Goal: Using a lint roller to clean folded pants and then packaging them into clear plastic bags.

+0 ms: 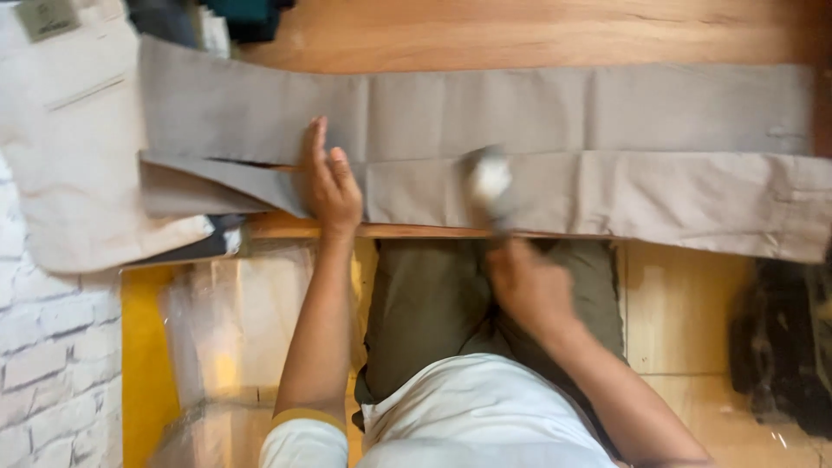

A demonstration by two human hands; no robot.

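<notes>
Nearest the camera, at the bottom centre of the frame, the person's white shirt (485, 416) and olive-green trousers (433, 303) filled the view, with clear plastic sheeting (217, 338) bunched at the lower left beside a yellow surface (143, 364).

Just above, the right hand (529, 290) was closed around the handle of a small whitish tool (490, 184), blurred by motion, its head lying on the long grey garment (555, 143) near the table's near edge. What kind of tool it was could not be told. Were it hot or sharp, a quick stroke might have marked the cloth or dragged a crease into it.

To the left of centre, the left hand (329, 178) lay flat on the same garment, fingers straight and close together, clamped on nothing, pressing the fabric where a folded layer overlapped. That hand sat in line with the tool's path, so a sweep leftward could have struck the fingers.

The grey garment stretched across the wooden table (537, 30) from the left to the right edge of the frame, its lower strip hanging slightly over the near edge at the right; a tug there might have pulled it off.

Farther off, at the upper left, a cream garment (61, 147) lay partly under the grey one, and dark clothing (243, 13) sat at the top edge.
</notes>
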